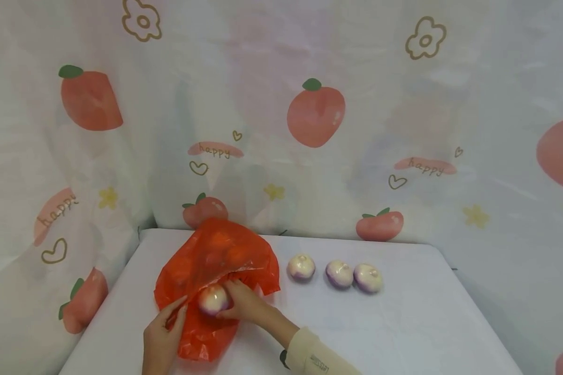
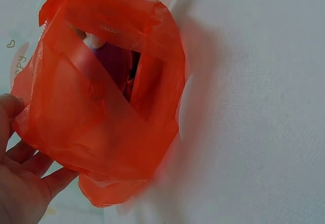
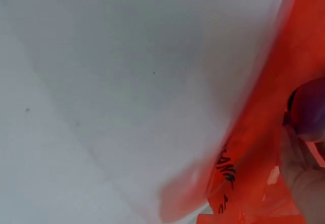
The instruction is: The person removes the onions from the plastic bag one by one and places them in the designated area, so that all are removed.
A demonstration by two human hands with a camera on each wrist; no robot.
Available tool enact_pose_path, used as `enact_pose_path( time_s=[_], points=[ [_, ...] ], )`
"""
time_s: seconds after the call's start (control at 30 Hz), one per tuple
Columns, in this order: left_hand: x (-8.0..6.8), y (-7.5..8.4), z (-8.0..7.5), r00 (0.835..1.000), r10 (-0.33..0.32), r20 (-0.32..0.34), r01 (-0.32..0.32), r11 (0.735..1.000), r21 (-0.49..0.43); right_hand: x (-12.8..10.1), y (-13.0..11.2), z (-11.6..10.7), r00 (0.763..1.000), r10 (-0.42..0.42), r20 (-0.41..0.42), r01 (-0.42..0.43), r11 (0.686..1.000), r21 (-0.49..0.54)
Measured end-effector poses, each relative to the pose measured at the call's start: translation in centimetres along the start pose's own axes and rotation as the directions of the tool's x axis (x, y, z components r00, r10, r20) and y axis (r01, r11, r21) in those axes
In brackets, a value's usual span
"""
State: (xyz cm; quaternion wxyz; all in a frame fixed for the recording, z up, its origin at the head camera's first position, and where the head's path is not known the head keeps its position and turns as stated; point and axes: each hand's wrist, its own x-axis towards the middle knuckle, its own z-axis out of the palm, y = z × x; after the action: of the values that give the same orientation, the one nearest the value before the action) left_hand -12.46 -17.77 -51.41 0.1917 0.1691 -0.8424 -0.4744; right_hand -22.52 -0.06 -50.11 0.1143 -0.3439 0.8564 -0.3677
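Light is soft and even, with faint shadows; head view is sharp, both wrist views blur toward 6 o'clock.

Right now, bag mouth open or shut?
Open. The left hand holds the orange bag apart while the right hand grips an onion at its mouth.

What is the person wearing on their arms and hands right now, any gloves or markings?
Both hands are bare, no gloves or rings visible. The right hand comes out of a cream long sleeve with a ribbed cuff and a small dark printed label near it. The left hand shows no sleeve in the head view.
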Motion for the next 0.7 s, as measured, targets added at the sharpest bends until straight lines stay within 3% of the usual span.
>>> enact_pose_path(
  time_s=[0.2, 0.37, 0.6, 0.7],
  points=[
    [0.0, -0.1, 0.1, 1.0, -0.002, 0.006, 0.002, 1.0, 0.013, -2.0, -0.2, -0.7, 0.998, 0.056, 0.002, -0.055, 0.993, -0.102],
    [-0.1, -0.2, 0.1, 1.0, 0.006, -0.005, -0.006, 1.0, 0.025, -3.7, 0.0, -1.0, 0.997, 0.075, -0.026, -0.077, 0.99, -0.122],
    [-0.1, -0.2, 0.1, 1.0, 0.02, -0.016, -0.019, 1.0, 0.024, -5.3, -0.5, -2.0, 1.0, -0.003, -0.027, -0.002, 0.985, -0.171],
    [-0.1, -0.2, 0.1, 0.999, 0.032, -0.026, -0.031, 0.999, 0.021, -6.1, -0.7, -2.4, 1.0, -0.005, -0.02, 0.002, 0.99, -0.143]
  ],
)
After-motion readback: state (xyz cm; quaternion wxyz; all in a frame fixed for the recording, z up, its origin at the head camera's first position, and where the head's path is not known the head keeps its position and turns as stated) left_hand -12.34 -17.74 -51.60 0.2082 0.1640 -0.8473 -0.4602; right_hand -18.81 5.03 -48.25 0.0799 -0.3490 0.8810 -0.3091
